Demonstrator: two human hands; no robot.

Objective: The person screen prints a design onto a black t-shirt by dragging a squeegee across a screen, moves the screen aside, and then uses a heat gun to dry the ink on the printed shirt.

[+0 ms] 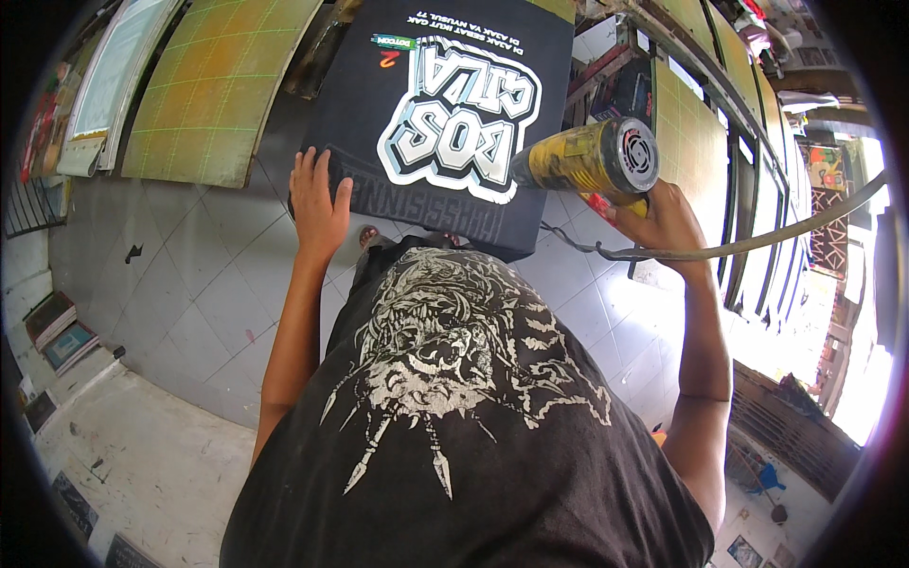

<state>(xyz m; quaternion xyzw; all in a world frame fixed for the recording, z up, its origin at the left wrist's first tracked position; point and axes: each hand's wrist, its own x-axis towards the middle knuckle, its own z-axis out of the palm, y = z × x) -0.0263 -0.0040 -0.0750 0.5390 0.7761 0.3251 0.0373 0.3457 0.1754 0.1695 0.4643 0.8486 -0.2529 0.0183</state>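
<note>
A black fabric (350,104) with large white lettering and a small coloured patch lies stretched over a flat board in the upper middle. My left hand (320,199) rests on its lower left corner, fingers apart. My right hand (661,220) grips a yellow-and-black heat gun (561,163), whose nozzle points left at the lower right part of the print, just above or at the fabric; I cannot tell if it touches. A thick cord (757,241) crosses to the right behind my right hand and wrist.
Yellowish gridded screens (194,80) stand at the upper left, with more panels (686,114) and metal rails along the right. Books (57,331) lie at the left on a pale ledge. Below the board are a grey tiled floor (208,284) and my feet.
</note>
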